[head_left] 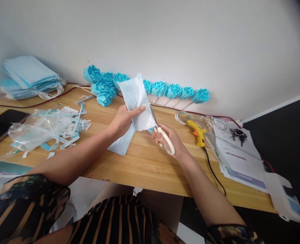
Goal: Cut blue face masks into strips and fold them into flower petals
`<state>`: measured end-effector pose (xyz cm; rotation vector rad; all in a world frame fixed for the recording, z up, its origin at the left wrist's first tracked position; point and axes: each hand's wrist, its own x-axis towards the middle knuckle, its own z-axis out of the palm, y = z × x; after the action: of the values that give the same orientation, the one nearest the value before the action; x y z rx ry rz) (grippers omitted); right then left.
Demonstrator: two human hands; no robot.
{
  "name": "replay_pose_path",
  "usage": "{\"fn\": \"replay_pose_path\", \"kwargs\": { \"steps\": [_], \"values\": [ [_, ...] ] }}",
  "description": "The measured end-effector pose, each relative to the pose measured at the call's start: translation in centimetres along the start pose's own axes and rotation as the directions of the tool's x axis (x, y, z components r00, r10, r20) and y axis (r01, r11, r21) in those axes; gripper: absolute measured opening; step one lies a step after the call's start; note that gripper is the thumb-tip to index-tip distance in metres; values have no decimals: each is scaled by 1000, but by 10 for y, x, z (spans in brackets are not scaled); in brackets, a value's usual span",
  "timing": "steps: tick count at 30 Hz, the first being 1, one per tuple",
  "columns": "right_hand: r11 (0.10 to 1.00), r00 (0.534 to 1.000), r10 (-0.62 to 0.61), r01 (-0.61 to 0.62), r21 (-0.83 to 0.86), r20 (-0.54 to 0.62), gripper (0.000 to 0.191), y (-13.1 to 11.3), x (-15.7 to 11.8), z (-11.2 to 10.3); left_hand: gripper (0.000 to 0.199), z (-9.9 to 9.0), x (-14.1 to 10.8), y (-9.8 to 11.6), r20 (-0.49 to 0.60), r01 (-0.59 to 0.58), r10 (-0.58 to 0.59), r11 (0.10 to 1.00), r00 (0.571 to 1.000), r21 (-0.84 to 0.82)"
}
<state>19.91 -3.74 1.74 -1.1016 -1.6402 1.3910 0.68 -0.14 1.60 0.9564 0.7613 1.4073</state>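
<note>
My left hand [126,118] pinches a pale blue face mask sheet [136,93], holding it upright above the table with the thumb across its front. In my right hand [170,137] is a pair of scissors [168,142] with cream handles. Their blades lie along the right edge of the sheet; how far apart they are is hard to make out. Under my left hand, another pale blue piece [122,142] lies flat on the wooden table [150,166].
Blue paper-like flowers [174,90] on sticks line the wall. At left are stacked masks [30,76], a plastic bag [35,130] with cut scraps [75,127], and a phone [6,125]. Right are a yellow glue gun [198,132], papers [238,152] and keys [239,134].
</note>
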Motion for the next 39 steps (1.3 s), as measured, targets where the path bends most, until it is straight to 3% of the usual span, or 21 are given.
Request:
{"fn": "replay_pose_path", "kwargs": {
  "steps": [5,23,31,39],
  "values": [
    [1000,999,-6,6,8,32,53,4,1,0,40,2,-2,1,9,44,-44,999,999,-9],
    [1000,997,-15,14,15,77,54,5,1,-3,39,2,1,3,-55,-9,6,998,998,-57],
    [1000,996,-13,13,-3,86,59,8,1,-2,41,3,-3,-4,-100,81,-82,997,992,-14],
    [997,999,-34,37,-69,36,59,2,0,-1,43,5,-7,-10,-15,129,-129,991,992,47]
  ]
}}
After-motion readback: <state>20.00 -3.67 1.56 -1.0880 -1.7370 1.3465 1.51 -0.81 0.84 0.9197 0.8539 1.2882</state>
